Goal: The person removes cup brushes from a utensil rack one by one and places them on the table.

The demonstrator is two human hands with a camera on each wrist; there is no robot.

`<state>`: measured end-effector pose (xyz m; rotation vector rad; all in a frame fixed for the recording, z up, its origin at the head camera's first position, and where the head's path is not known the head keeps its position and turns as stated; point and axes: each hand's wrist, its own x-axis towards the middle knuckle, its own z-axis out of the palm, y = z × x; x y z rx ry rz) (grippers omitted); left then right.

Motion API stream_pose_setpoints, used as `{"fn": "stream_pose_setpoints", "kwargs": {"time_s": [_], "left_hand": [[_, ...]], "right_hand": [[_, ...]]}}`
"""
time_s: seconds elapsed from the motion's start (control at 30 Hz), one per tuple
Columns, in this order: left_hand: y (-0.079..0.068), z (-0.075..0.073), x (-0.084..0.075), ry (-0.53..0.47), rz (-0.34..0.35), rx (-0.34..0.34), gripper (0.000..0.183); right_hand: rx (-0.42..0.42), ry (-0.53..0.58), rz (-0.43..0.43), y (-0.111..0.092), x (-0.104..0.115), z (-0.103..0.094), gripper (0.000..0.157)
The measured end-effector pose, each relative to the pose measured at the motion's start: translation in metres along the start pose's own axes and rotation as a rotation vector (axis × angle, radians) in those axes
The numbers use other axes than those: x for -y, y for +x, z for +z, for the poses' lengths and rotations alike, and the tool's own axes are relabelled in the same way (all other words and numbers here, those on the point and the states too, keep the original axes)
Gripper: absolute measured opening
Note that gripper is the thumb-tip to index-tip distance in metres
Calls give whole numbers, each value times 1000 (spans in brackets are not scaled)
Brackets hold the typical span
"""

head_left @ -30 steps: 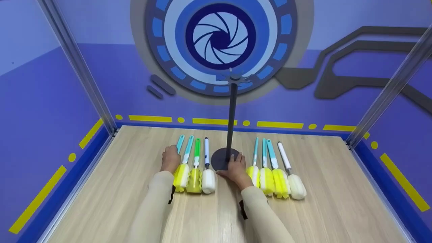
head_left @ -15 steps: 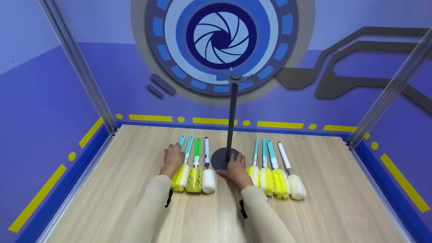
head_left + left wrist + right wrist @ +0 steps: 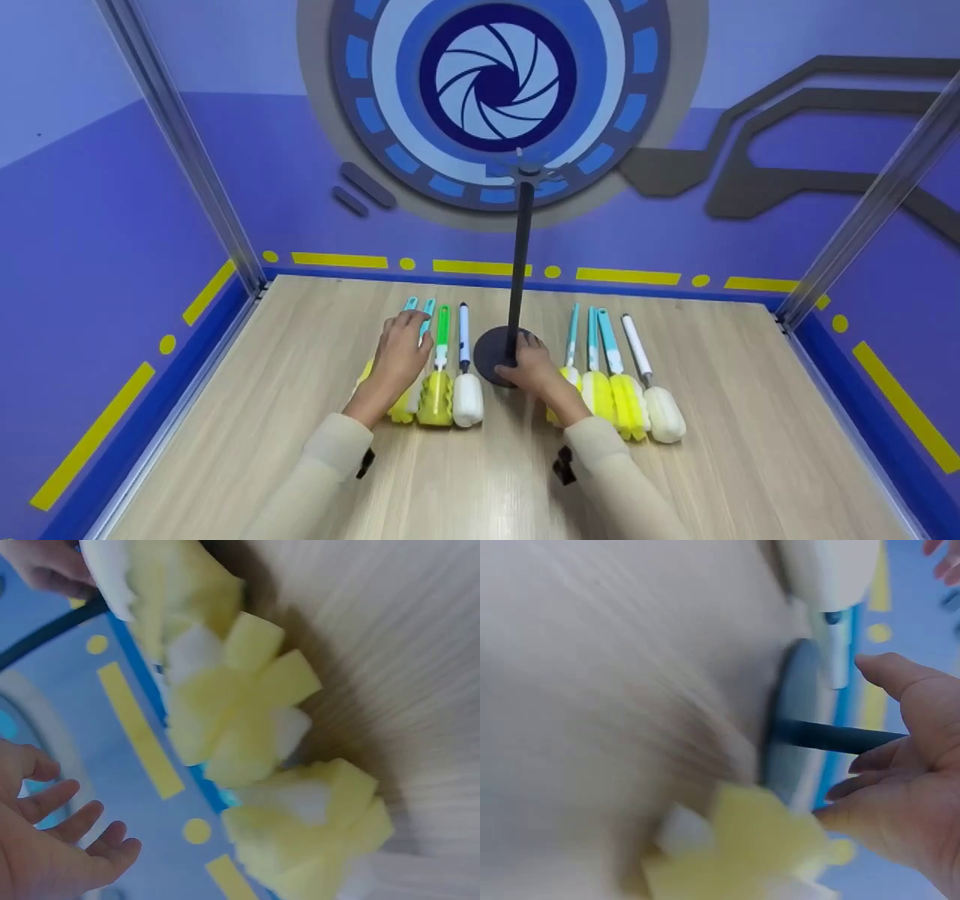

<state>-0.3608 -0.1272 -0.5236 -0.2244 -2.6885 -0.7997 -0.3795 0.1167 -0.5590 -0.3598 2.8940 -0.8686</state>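
Observation:
My left hand (image 3: 403,352), fingers loosely spread, is over the two teal-handled sponge bottle brushes at the left; one teal handle (image 3: 427,319) shows beyond its fingertips. In the left wrist view yellow-and-white sponge heads (image 3: 232,705) lie beside the hand, and its fingers hold nothing. The right hand (image 3: 536,367) is at the foot of a black stand (image 3: 519,262), thumb and fingers spread on either side of its upright pole, over the round base (image 3: 799,690). To the left of the stand lie a green-handled brush (image 3: 442,330) and a white-headed brush (image 3: 468,401).
Right of the stand lies another row of bottle brushes, with yellow-and-white heads (image 3: 628,405) and one white head (image 3: 664,415). Hooks (image 3: 529,174) spread out from the stand's top. Blue walls with metal posts (image 3: 184,142) enclose the wooden table (image 3: 750,450).
My left hand has come off the leftmost brush and moved right, over the neighbouring teal handle. That leftmost brush's head now shows farther left. The right hand has shifted from the base toward the pole.

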Motion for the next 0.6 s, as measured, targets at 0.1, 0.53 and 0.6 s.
{"fn": "stream_pose_setpoints", "kwargs": {"time_s": [0.1, 0.53, 0.6], "left_hand": [[-11, -4, -7, 14, 105, 0, 26], [-55, 1, -34, 246, 348, -14, 29], [-62, 4, -38, 271, 347, 14, 33]], "right_hand": [[-30, -35, -122, -18, 1, -15, 74], [-146, -228, -241, -106, -31, -40, 69], [-150, -237, -238, -115, -35, -42, 71]]}}
